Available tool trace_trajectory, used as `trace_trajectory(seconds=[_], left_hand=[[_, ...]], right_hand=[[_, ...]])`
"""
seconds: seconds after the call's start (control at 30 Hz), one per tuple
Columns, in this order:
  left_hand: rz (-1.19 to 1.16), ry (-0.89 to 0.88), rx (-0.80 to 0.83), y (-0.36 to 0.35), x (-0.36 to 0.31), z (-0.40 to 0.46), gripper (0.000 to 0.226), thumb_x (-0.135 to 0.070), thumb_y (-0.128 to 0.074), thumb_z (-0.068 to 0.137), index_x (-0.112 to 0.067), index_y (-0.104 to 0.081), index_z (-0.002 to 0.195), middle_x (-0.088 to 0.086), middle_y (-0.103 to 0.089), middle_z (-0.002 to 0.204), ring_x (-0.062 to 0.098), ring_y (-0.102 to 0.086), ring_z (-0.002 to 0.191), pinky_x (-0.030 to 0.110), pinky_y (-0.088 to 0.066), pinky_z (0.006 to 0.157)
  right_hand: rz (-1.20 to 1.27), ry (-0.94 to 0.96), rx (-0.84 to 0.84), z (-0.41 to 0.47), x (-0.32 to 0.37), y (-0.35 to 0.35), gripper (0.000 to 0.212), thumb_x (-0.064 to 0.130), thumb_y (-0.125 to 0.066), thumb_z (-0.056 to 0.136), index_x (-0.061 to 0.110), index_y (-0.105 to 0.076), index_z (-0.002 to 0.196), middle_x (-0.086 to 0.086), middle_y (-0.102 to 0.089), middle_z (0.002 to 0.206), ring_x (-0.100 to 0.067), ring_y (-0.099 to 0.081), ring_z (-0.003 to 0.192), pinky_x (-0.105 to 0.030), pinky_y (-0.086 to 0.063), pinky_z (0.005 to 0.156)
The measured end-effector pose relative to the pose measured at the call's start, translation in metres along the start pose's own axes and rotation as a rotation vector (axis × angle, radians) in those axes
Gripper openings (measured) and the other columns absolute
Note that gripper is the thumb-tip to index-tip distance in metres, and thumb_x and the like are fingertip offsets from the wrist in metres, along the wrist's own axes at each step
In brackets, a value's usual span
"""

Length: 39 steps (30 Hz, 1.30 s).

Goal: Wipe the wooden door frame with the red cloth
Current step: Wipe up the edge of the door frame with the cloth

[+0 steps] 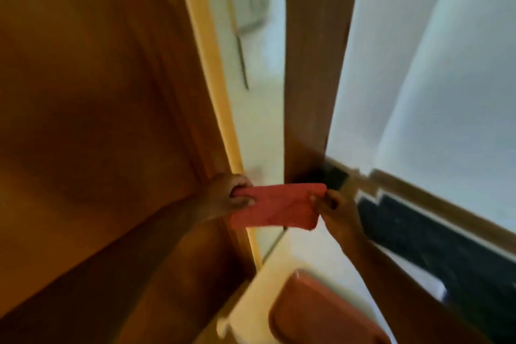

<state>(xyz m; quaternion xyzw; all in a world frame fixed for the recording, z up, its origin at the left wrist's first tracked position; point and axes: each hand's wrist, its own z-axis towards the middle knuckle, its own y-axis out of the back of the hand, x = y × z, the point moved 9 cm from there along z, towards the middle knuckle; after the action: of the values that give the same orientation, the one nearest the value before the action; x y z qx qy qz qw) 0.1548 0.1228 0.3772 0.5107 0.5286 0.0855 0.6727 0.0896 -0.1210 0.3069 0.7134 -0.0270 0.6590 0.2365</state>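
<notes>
The red cloth [276, 205] is stretched flat between both hands, low in the gap of the doorway. My left hand [227, 197] pinches its left end beside the edge of the open wooden door [97, 92]. My right hand [335, 208] pinches its right end just below the foot of the dark wooden door frame [312, 64]. The cloth's upper right corner overlaps the frame's base; I cannot tell whether it touches the wood. The whole view is blurred by motion.
A white wall [432, 64] stands right of the frame, with a wooden skirting [435, 198] and a dark floor strip [432, 237] below it. A reddish mat [321, 313] lies on the pale floor [259, 120] at the bottom. A thin rod [242, 61] shows beyond the doorway.
</notes>
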Motion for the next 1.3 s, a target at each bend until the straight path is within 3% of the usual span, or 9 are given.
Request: trace_trajectory(seconds=[0.1,0.2,0.3,0.47,0.6,0.73,0.93,1.1,1.3], left_hand=[[0.022,-0.031,-0.202,0.097,-0.02,-0.047,0.05,-0.062,-0.063,0.067,-0.02,-0.068,0.094,-0.009,-0.064,0.08,0.0,-0.057,0.067,0.017,-0.039,0.059],[0.071,-0.053,-0.372,0.183,-0.034,-0.092,0.034,-0.065,-0.061,0.066,-0.036,-0.061,0.084,-0.013,-0.062,0.074,0.0,-0.057,0.065,0.02,-0.037,0.057],[0.129,-0.062,-0.483,0.244,-0.045,-0.116,0.027,-0.061,-0.062,0.071,-0.036,-0.06,0.081,-0.014,-0.06,0.071,0.001,-0.054,0.062,0.022,-0.036,0.056],[0.467,0.048,-0.504,0.278,-0.038,-0.111,0.022,-0.041,-0.065,0.086,-0.023,-0.063,0.098,-0.01,-0.063,0.084,0.012,-0.059,0.072,0.03,-0.036,0.063],[0.594,0.085,-0.551,0.294,-0.055,-0.11,0.034,-0.049,-0.062,0.087,-0.026,-0.062,0.112,-0.003,-0.071,0.107,0.02,-0.066,0.096,0.036,-0.05,0.076],[0.91,-0.134,-0.859,0.355,-0.134,-0.137,0.038,-0.05,-0.052,0.092,-0.025,-0.061,0.12,0.001,-0.067,0.119,0.025,-0.063,0.107,0.038,-0.05,0.084],[1.414,-0.032,-1.201,0.496,-0.223,-0.163,0.068,-0.054,-0.044,0.091,-0.018,-0.035,0.148,0.02,-0.032,0.157,0.042,-0.026,0.144,0.064,-0.018,0.115],[1.473,0.118,-1.345,0.537,-0.236,-0.177,0.082,-0.069,-0.021,0.092,-0.017,-0.014,0.156,0.022,-0.01,0.164,0.045,-0.006,0.15,0.069,-0.006,0.117],[1.515,0.118,-1.344,0.537,-0.234,-0.173,0.084,-0.071,-0.012,0.092,-0.018,-0.01,0.157,0.022,-0.007,0.164,0.045,-0.004,0.15,0.069,-0.005,0.117]], right_hand=[[0.105,0.166,-0.054,0.019,0.102,-0.03,0.013,0.033,-0.069,0.089,0.021,-0.072,0.093,0.014,-0.068,0.074,-0.005,-0.064,0.067,-0.029,-0.053,0.061],[0.166,0.322,-0.073,0.019,0.203,-0.061,0.033,0.044,-0.061,0.092,0.019,-0.067,0.112,0.004,-0.072,0.086,-0.009,-0.069,0.072,-0.024,-0.056,0.056],[0.247,0.466,-0.119,0.004,0.281,-0.086,0.035,0.038,-0.054,0.097,0.014,-0.063,0.121,-0.009,-0.072,0.104,-0.026,-0.071,0.09,-0.045,-0.061,0.076],[0.194,0.546,-0.209,-0.007,0.323,-0.134,0.048,0.037,-0.051,0.099,0.015,-0.046,0.141,-0.009,-0.064,0.13,-0.027,-0.061,0.118,-0.039,-0.05,0.099],[0.15,0.682,-0.146,-0.023,0.334,-0.167,0.084,0.052,-0.051,0.093,0.023,-0.002,0.156,-0.009,-0.031,0.158,-0.027,-0.044,0.136,-0.046,-0.051,0.1],[-0.058,0.887,-0.227,-0.012,0.406,-0.17,0.093,0.057,-0.044,0.091,0.016,0.009,0.155,-0.012,0.005,0.166,-0.033,-0.01,0.15,-0.053,-0.029,0.116],[-0.099,1.118,-0.537,0.0,0.594,-0.122,0.097,0.055,-0.057,0.087,0.002,-0.01,0.154,-0.027,-0.014,0.16,-0.044,-0.023,0.144,-0.058,-0.037,0.109],[-0.127,1.26,-0.45,-0.005,0.559,-0.124,0.096,0.052,-0.058,0.089,0.008,-0.003,0.154,-0.02,-0.008,0.163,-0.036,-0.025,0.145,-0.053,-0.042,0.106],[-0.141,1.138,-0.308,-0.004,0.489,-0.13,0.097,0.068,-0.047,0.084,0.026,0.006,0.154,-0.002,-0.007,0.166,-0.024,-0.027,0.145,-0.051,-0.043,0.108]])
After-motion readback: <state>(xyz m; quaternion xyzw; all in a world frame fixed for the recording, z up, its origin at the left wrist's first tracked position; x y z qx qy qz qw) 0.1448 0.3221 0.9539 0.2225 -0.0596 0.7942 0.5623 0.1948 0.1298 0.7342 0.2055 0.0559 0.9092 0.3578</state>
